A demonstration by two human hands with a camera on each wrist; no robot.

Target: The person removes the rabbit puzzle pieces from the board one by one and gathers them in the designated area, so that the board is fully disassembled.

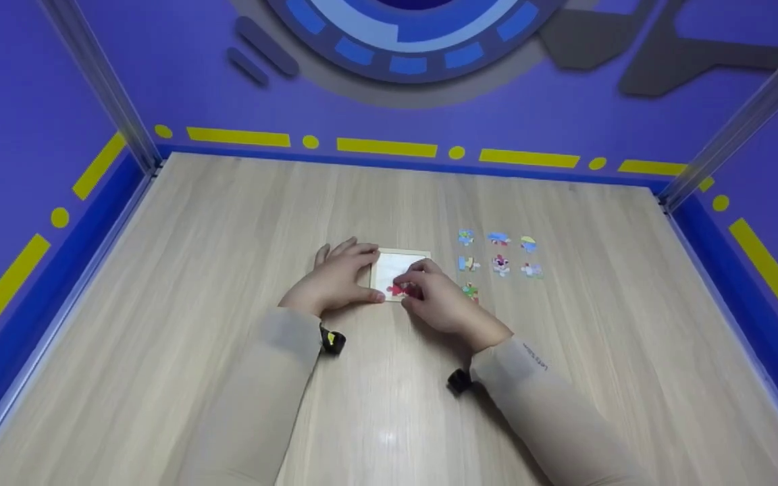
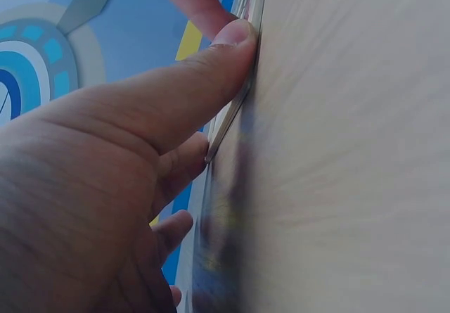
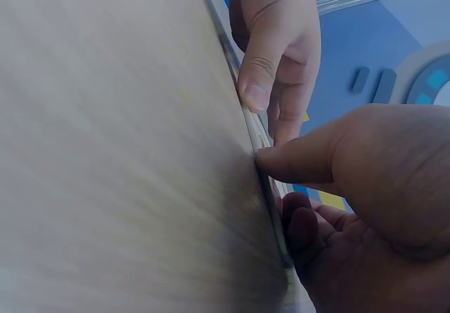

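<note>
A small square puzzle frame (image 1: 401,252) with a pale wooden rim and a white inside lies on the table. My left hand (image 1: 339,279) holds its left side, thumb (image 2: 235,42) at the near corner and index finger by the far corner. My right hand (image 1: 442,301) reaches over the frame's near right part, fingers curled and thumb (image 3: 285,162) at the near rim. At its fingertips a red jigsaw piece (image 1: 398,289) sits low inside the frame, partly hidden by the fingers.
Several loose jigsaw pieces lie in rows right of the frame, among them one with a character's face (image 1: 500,264). A green piece (image 1: 471,291) is close beside my right hand. The wooden table (image 1: 227,223) meets blue-purple panels (image 1: 389,121) at the back and sides.
</note>
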